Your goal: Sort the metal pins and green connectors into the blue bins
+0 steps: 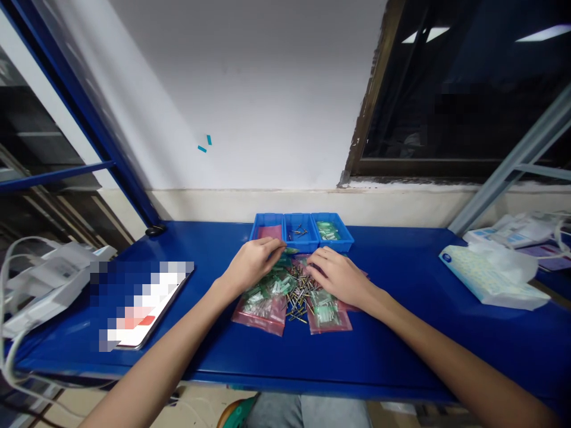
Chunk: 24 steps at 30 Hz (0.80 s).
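My left hand [257,260] is closed, thumb and fingers pinched at a small greenish plastic packet [291,251] just in front of the bins. Opposite it, my right hand [336,274] hovers over the right of the pile with curved fingers apart, and I see nothing held in it. Between and below my hands lies a heap of loose metal screws or pins [298,292]. Green-tinted packets of small pale parts [274,284] lie under my left hand. Pinkish zip bags rest at the pile's front, one left [261,318] and one right [330,321].
Three joined blue bins stand behind: the left with a pink bag [270,233], the middle with a few metal pieces [300,230], the right with green packets [328,230]. A phone or tablet [147,315] lies left, a tissue box [486,279] right, on the blue table [401,267].
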### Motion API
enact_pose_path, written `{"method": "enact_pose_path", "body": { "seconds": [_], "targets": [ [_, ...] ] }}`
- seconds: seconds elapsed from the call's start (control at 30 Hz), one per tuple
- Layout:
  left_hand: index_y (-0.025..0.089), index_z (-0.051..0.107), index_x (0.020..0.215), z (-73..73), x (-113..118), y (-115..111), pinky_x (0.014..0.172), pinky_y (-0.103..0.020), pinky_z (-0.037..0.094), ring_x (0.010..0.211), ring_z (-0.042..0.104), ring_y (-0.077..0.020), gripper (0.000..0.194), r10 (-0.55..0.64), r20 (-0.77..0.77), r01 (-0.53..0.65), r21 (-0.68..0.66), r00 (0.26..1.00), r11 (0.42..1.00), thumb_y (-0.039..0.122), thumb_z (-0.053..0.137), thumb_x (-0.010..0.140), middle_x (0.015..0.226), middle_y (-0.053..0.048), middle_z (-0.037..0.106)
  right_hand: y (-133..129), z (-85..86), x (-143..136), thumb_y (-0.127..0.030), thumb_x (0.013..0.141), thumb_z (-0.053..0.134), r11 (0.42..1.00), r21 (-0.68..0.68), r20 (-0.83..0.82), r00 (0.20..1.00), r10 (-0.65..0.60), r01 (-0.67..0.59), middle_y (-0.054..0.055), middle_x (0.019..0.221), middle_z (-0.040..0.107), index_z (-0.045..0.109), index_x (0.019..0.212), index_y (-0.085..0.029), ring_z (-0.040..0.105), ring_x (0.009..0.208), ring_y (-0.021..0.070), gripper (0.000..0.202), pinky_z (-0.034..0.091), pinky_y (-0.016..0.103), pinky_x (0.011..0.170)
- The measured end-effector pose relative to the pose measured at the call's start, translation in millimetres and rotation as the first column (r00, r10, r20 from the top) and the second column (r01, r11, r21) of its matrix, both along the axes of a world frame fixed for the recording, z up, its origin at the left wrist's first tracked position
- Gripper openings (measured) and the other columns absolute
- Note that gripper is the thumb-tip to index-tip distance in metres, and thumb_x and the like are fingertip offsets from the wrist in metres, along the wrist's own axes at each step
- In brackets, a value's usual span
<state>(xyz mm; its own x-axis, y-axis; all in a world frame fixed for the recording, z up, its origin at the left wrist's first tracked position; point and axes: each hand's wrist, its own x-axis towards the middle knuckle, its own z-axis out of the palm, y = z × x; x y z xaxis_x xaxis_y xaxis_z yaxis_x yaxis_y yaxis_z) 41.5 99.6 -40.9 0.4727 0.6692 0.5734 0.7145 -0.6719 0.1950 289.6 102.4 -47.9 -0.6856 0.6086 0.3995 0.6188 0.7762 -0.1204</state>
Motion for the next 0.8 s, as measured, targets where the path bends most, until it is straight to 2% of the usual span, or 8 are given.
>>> {"method": "enact_pose_path", "body": {
  "seconds": [0.1,0.2,0.3,0.4,0.5,0.63,0.73,0.8],
  "targets": [
    [0.017,0.065,0.109,-1.0,5.6,-4.3,0.071,-0.03,0.052,0.078,0.066,-0.0161,0.023,-0.003,0.034,0.002,0.018,0.999,1.0,0.025,0.046,0.101,0.089,-0.006,0.07,0.8,-3.8,-1.1,-0.024,0.099,0.045,0.999,-0.022,-0.044,0.998,-0.033,0.033,0.011,0.099,0.067,0.065,0.102,-0.017,0.06,0.1,0.0254,0.021,0.051,0.042,0.086],
    [0.018,0.063,0.113,-3.5,10.0,-7.7,0.074,-0.03,0.054,0.082,0.067,-0.0157,0.023,-0.04,0.054,0.038,0.027,0.998,0.999,0.026,0.044,0.102,0.094,-0.006,0.07,2.3,-7.9,-1.5,-0.028,0.097,0.051,0.994,-0.048,-0.143,0.984,-0.103,0.097,0.011,0.109,0.066,0.06,0.116,-0.018,0.061,0.106,0.0269,0.023,0.051,0.045,0.089],
    [0.019,0.062,0.115,-7.4,13.1,-10.0,0.078,-0.032,0.055,0.087,0.067,-0.0165,0.023,-0.095,0.055,0.094,0.018,0.994,0.995,0.026,0.044,0.103,0.1,-0.007,0.07,1.7,-8.0,-3.1,-0.029,0.096,0.053,0.994,-0.08,-0.239,0.966,-0.097,0.08,0.012,0.116,0.065,0.056,0.124,-0.02,0.06,0.111,0.0269,0.03,0.049,0.045,0.094],
    [0.019,0.06,0.117,-9.4,16.5,-12.1,0.077,-0.032,0.055,0.087,0.066,-0.0163,0.022,-0.141,0.058,0.143,-0.017,0.988,0.99,0.025,0.043,0.103,0.1,-0.007,0.069,-2.2,-3.5,-6.3,-0.025,0.098,0.05,0.992,-0.124,-0.297,0.954,-0.04,0.003,0.008,0.107,0.068,0.06,0.113,-0.021,0.063,0.101,0.0228,0.019,0.049,0.039,0.089],
    [0.019,0.057,0.121,-7.5,20.2,-14.5,0.08,-0.032,0.055,0.09,0.065,-0.0166,0.022,-0.16,0.085,0.162,-0.02,0.983,0.987,0.023,0.043,0.103,0.103,-0.007,0.067,-4.9,0.2,-8.8,-0.022,0.097,0.05,0.985,-0.17,-0.341,0.939,-0.046,-0.013,0.004,0.097,0.07,0.063,0.101,-0.021,0.065,0.09,0.0196,0.014,0.049,0.034,0.081],
    [0.019,0.051,0.128,-3.4,24.1,-17.7,0.083,-0.034,0.055,0.094,0.061,-0.0178,0.028,-0.107,0.116,0.104,0.028,0.987,0.994,0.023,0.047,0.101,0.115,-0.011,0.057,-1.4,-2.2,-8.4,-0.024,0.093,0.058,0.961,-0.275,-0.437,0.887,-0.149,0.026,0.001,0.084,0.071,0.064,0.093,-0.021,0.065,0.074,0.0171,0.007,0.048,0.031,0.07],
    [0.021,0.053,0.129,-3.5,25.8,-19.4,0.073,-0.034,0.056,0.085,0.057,-0.0171,0.031,-0.051,0.046,0.049,0.041,0.998,0.998,0.026,0.052,0.098,0.115,-0.011,0.049,2.8,-6.0,-7.3,-0.03,0.092,0.059,0.915,-0.401,-0.513,0.838,-0.186,-0.042,0.0,0.074,0.066,0.06,0.085,-0.02,0.062,0.067,0.0159,0.012,0.047,0.029,0.063],
    [0.023,0.053,0.13,-4.8,26.7,-19.8,0.07,-0.034,0.056,0.085,0.055,-0.018,0.035,-0.039,-0.006,0.039,0.045,0.999,0.998,0.03,0.055,0.096,0.116,-0.011,0.045,4.1,-6.9,-7.0,-0.032,0.092,0.059,0.884,-0.455,-0.558,0.808,-0.19,-0.106,-0.001,0.072,0.063,0.058,0.082,-0.02,0.061,0.067,0.0154,0.016,0.048,0.028,0.061]
  ]
}}
